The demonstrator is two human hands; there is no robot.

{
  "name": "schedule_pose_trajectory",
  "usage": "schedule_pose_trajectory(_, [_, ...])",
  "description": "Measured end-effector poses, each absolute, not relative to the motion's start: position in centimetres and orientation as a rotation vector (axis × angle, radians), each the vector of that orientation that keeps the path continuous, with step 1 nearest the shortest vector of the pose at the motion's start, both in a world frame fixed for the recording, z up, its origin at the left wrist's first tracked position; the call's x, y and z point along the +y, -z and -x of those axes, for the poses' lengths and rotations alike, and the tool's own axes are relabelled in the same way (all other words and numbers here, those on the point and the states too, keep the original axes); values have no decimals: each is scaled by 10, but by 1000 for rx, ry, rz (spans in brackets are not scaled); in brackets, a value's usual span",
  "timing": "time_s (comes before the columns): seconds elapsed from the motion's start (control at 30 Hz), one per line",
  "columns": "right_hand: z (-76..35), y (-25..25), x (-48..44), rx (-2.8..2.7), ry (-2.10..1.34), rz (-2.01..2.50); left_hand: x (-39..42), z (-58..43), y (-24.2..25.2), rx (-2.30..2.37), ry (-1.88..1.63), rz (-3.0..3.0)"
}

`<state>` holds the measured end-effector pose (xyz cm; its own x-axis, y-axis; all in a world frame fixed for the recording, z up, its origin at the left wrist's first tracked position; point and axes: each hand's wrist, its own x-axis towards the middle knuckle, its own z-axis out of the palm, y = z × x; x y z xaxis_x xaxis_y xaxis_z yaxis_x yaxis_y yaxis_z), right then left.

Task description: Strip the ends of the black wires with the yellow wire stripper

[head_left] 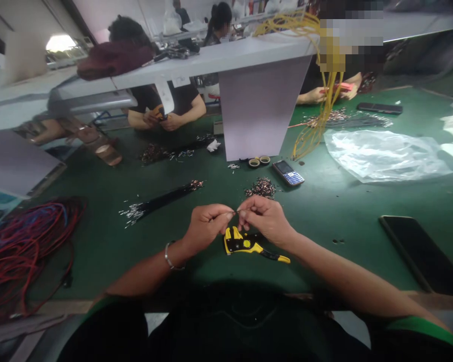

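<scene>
My left hand (pixel 206 226) and my right hand (pixel 266 217) meet above the green table (pixel 324 201), fingers pinched together. Between the fingertips sits a small metal terminal or wire end (pixel 236 212), too small to name surely. Just below my hands lies a yellow and black wire stripper (pixel 249 245). A small pile of metal terminals (pixel 261 187) lies beyond my right hand. A bundle of black wires with metal tips (pixel 162 200) stretches out to the left.
A keypad phone (pixel 288 173) and tape rolls (pixel 259 161) lie near a white shelf support (pixel 260 110). A dark smartphone (pixel 423 254) is at right, a plastic bag (pixel 381 153) behind it. Red and blue cables (pixel 22 246) are coiled at left. Other people work across the table.
</scene>
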<state>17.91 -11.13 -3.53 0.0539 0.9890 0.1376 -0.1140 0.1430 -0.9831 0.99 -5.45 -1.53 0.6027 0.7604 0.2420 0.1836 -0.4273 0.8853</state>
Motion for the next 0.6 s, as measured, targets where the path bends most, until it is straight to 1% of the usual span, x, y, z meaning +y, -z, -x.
schedule_pose_trajectory(0.27, [-183,40,-107,-1133,-1165,1002,-52,-13,17,741,-799,-1935])
schedule_pose_trajectory(0.4, [-192,45,-100,-1101,-1104,1000,-46,-13,18,789,-850,-1951])
schedule_pose_trajectory(0.5, [-202,51,-100,-1156,-1018,1147,-41,-11,21,807,-866,-1927])
schedule_pose_trajectory(0.6, [-212,59,-114,-1459,-858,1380,-37,-9,23,803,-867,-1938])
